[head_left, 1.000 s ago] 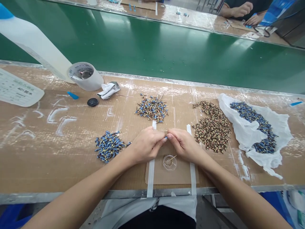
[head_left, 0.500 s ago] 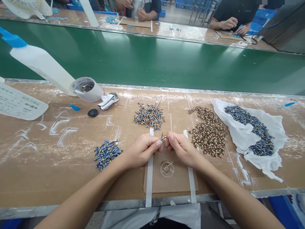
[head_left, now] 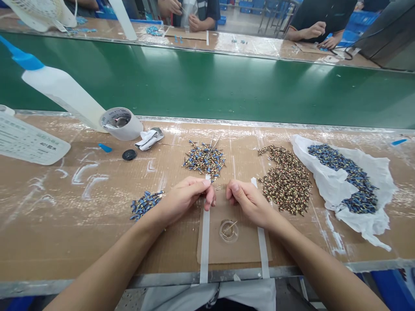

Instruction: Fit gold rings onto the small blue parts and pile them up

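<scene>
Over a cardboard-covered bench (head_left: pixel 65 233), left hand (head_left: pixel 183 199) and right hand (head_left: pixel 248 203) curled, grip contents unclear

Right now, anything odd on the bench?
Two thin metal pins stick up out of the blue-and-brown parts pile, unlike the loose parts around them. White smears also streak the cardboard bench cover, left of the hands.

dish (head_left: pixel 228 231) on cardboard pad (head_left: pixel 240 248) | parts heap (head_left: pixel 285 180) right | parts pile (head_left: pixel 204 160) behind

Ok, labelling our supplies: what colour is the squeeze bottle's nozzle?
The nozzle is blue, on a white squeeze bottle; the head view shows it clearly.
</scene>
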`<state>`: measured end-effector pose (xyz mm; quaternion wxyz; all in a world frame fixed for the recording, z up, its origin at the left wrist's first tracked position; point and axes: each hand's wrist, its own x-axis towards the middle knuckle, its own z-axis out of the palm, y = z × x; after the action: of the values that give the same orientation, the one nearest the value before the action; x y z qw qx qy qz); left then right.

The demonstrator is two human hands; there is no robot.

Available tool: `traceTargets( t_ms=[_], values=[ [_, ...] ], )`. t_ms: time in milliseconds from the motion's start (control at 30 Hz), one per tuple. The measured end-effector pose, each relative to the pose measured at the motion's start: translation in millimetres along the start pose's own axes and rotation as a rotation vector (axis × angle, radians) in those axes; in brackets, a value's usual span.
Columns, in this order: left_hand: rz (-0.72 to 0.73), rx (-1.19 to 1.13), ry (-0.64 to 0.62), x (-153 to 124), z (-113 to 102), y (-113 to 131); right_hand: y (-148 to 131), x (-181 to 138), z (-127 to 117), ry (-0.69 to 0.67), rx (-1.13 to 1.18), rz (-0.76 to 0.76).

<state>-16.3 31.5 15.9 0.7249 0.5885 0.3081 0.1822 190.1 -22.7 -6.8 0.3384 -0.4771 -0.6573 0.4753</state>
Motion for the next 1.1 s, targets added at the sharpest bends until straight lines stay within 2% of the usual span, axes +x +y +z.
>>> traceTargets(
  t_ms=[167,367,433,600,733,833,933,1000,1100],
  values=[
    [-0.057,-0.178,0.058,-1.5,-1.1,4.4,2.0,0.4,0.5,0.005,-0.031,0.001],
    [-0.044,-0.207,0.095,-0.2,-4.9,2.0,2.0,0.6,0.8,-0.002,-0.089,-0.028],
    [-0.028,-0.082,0.164,1.3,-6.1,-0.4,1.4,0.9,0.9,-0.001,-0.096,-0.027],
    [0.068,0.551,0.458,3.9,-12.0,-2.2,0.5,1.5,1.1,-0.007,-0.101,-0.03],
    [0.132,0.776,0.509,-8.6,-31.7,9.1,1.3,0.5,1.1,-0.008,-0.087,-0.024],
    [0.028,0.955,0.504,-29.0,-53.3,20.1,2.2,-0.3,1.3,-0.014,-0.077,-0.01],
    [-0.165,1.091,0.387,-48.4,-68.9,26.8,3.0,-0.6,1.4,-0.02,-0.09,-0.002],
    [-0.271,1.12,0.338,-56.7,-73.5,28.4,3.2,-0.6,1.2,-0.018,-0.097,0.008],
    [-0.351,1.13,0.312,-62.3,-73.9,28.3,3.2,-0.4,0.6,-0.016,-0.092,0.025]
  ],
)
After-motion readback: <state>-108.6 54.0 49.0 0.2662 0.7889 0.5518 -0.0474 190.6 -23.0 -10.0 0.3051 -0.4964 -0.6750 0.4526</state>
